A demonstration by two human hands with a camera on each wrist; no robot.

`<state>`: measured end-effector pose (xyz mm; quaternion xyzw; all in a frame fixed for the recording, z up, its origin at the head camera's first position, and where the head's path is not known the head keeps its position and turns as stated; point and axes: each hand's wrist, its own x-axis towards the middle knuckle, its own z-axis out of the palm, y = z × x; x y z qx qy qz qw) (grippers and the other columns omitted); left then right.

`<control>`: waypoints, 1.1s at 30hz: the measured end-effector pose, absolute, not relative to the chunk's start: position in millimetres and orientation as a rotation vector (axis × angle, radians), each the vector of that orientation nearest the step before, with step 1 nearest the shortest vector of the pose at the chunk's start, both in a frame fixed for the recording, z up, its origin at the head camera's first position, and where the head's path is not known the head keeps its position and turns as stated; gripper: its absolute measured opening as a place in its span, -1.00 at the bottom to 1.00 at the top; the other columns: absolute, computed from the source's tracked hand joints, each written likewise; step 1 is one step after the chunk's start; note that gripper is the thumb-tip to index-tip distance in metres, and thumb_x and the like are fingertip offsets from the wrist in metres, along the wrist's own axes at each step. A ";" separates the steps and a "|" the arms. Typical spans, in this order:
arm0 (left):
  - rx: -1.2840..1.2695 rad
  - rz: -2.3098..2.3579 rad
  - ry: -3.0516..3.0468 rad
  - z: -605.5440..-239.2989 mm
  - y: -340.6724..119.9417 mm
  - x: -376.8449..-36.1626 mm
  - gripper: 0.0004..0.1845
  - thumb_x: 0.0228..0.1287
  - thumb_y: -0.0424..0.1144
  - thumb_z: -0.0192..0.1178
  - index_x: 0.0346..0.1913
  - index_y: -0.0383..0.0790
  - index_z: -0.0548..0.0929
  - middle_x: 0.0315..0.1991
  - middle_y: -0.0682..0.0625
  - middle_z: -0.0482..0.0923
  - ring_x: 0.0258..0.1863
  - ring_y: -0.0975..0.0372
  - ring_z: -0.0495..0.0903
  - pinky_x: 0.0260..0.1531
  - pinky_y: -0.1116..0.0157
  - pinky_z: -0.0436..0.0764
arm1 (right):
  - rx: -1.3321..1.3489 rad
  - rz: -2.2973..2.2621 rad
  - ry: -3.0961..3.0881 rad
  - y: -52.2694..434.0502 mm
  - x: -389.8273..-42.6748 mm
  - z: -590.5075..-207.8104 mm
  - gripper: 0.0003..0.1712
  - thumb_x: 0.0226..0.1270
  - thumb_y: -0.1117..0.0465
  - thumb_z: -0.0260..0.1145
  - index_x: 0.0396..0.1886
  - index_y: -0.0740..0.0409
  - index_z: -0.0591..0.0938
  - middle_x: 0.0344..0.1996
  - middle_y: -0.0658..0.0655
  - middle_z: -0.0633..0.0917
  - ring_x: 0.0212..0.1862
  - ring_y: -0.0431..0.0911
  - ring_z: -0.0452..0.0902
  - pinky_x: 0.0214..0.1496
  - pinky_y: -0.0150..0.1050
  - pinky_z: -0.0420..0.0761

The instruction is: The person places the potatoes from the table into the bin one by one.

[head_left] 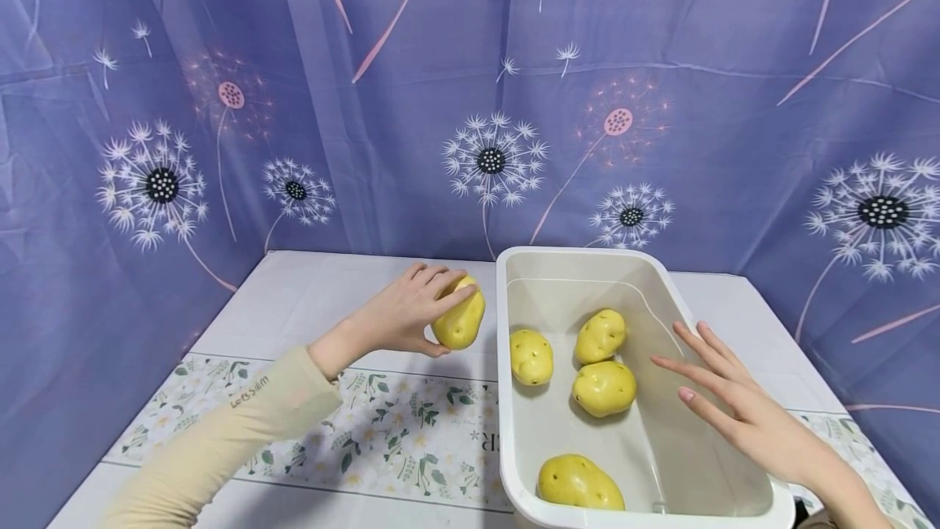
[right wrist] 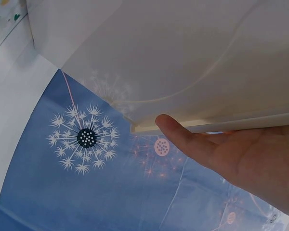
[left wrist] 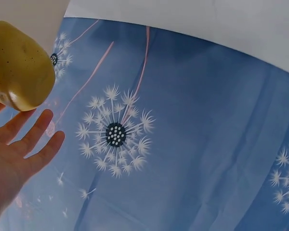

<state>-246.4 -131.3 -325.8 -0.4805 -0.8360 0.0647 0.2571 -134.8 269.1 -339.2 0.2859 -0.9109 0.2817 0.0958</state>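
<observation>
Just left of the white tub point(head_left: 507, 398), our left hand point(head_left: 400, 317) curls around a yellow potato point(head_left: 459, 321) above the table point(head_left: 308, 292); it looks light, firm and smooth, best cupped around its middle, while our right hand point(head_left: 742, 406) hovers spread over the tub's right rim

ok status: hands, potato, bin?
Left hand grips a potato just left of the white bin. Right hand open, fingers spread over the bin's right rim. Four potatoes in the bin. Nothing between potato and bin.

White tub wall point(right wrist: 183, 53) overhead, right hand point(right wrist: 241, 161) thumb at its rim, dandelion-print blue backdrop point(right wrist: 82, 192) behind
</observation>
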 end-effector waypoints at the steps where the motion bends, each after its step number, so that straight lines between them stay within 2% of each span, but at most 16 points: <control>1: -1.304 0.178 -2.261 -323.9 -131.0 -246.0 -0.07 -0.33 0.27 0.27 0.18 -0.16 0.36 0.08 -0.14 0.40 0.00 0.04 0.42 -0.04 0.07 0.45 | 0.847 0.833 -2.695 269.0 -134.9 -339.3 -0.50 0.21 0.35 0.12 0.17 -0.02 0.43 0.39 0.12 0.03 0.41 -0.26 -0.45 0.25 -0.64 -0.41; 14: -1.315 0.264 -2.215 -298.5 -127.2 -239.9 -0.10 -0.33 0.26 0.28 0.17 -0.12 0.37 0.11 -0.16 0.40 -0.03 0.03 0.42 -0.11 0.09 0.45 | 0.860 0.818 -2.682 268.9 -134.6 -338.2 -0.50 0.21 0.36 0.11 0.17 -0.02 0.43 0.39 0.16 0.03 0.41 -0.26 -0.45 0.27 -0.62 -0.42; 20: -1.321 0.287 -2.203 -288.7 -124.1 -239.2 -0.09 -0.31 0.26 0.27 0.20 -0.11 0.35 0.14 -0.15 0.38 -0.02 0.04 0.41 -0.09 0.11 0.44 | 0.854 0.839 -2.689 269.1 -134.7 -339.5 -0.50 0.22 0.36 0.10 0.17 -0.02 0.42 0.39 0.16 0.02 0.41 -0.25 -0.46 0.34 -0.50 -0.49; 29: -1.334 0.331 -2.195 -282.5 -119.4 -237.0 -0.09 -0.27 0.27 0.24 0.23 -0.08 0.33 0.17 -0.15 0.36 0.01 0.05 0.40 -0.05 0.12 0.42 | 0.865 0.815 -2.686 268.4 -134.2 -337.9 -0.51 0.22 0.36 0.11 0.17 -0.02 0.43 0.39 0.19 0.04 0.42 -0.23 -0.44 0.30 -0.58 -0.44; 33: -1.334 0.340 -2.166 -279.7 -115.3 -237.2 -0.10 -0.26 0.28 0.22 0.22 -0.08 0.33 0.16 -0.14 0.36 0.01 0.05 0.40 -0.05 0.13 0.42 | 0.863 0.857 -2.692 268.7 -134.1 -338.1 -0.52 0.23 0.36 0.09 0.17 0.03 0.43 0.39 0.19 0.02 0.41 -0.23 -0.46 0.39 -0.36 -0.47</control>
